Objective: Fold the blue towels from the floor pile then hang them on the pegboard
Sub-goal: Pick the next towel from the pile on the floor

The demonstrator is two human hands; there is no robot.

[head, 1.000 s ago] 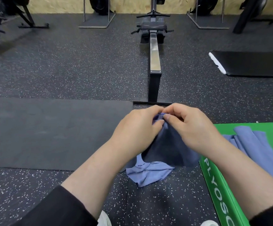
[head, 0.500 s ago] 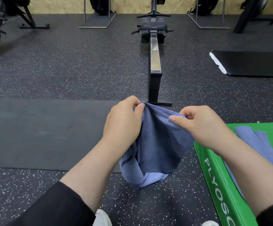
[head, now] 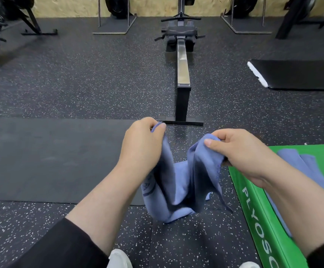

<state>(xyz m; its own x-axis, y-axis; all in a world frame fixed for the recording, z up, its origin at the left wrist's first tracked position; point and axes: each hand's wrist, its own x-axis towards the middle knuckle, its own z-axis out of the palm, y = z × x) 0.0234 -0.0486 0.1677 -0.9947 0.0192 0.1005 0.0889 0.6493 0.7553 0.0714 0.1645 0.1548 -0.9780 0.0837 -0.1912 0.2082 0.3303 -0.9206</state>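
Both hands raised in front, apart, each pinching cloth.

The left hand [head: 142, 146] sits a little higher and further forward than the right, back of the hand toward the camera, its thumb and curled fingers pinching an edge of the blue towel [head: 178, 188] at the fingertips. The right hand [head: 240, 151] is held to the right and well apart from the left, knuckles up, thumb pressed across the front of another part of the same towel with the fingers curled behind it. Both forearms are bare and reach forward from the lower corners, angling in toward each other; black sleeves [head: 60, 246] are pushed up near the elbows.
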